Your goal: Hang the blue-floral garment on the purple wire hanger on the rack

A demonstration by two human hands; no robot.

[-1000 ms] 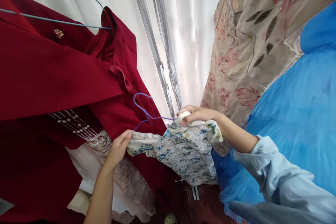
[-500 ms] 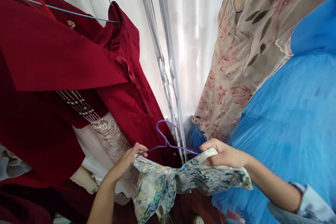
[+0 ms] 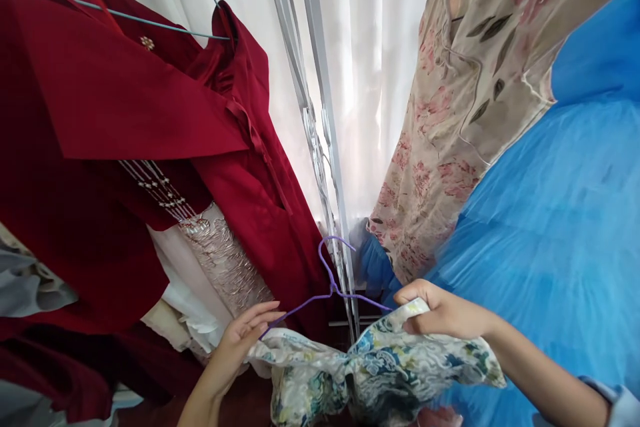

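A floral dress (image 3: pixel 400 373) in white, blue, green and yellow hangs on a purple hanger (image 3: pixel 333 283) low in the middle of the head view. The hanger's hook points up. My right hand (image 3: pixel 440 310) is closed on the dress's right shoulder, thumb on top, near the hanger's right end. At the hanger's left end is my left hand (image 3: pixel 245 333), its fingers fairly straight and thumb underneath, pinching the hanger arm beside the left shoulder of the dress. The lower part of the dress runs out of view.
Dark red garments (image 3: pixel 150 100) hang at the left, with a pale brocade dress (image 3: pixel 227 257) among them. Metal rack posts (image 3: pixel 313 67) rise before a white curtain (image 3: pixel 360 33). A beige floral dress (image 3: pixel 425 140) and a blue tulle dress (image 3: pixel 565 227) hang at the right.
Both hands, the hanger and the floral dress have moved slightly down and to the right in view. My left fingers look more stretched out. The right hand keeps its grip.
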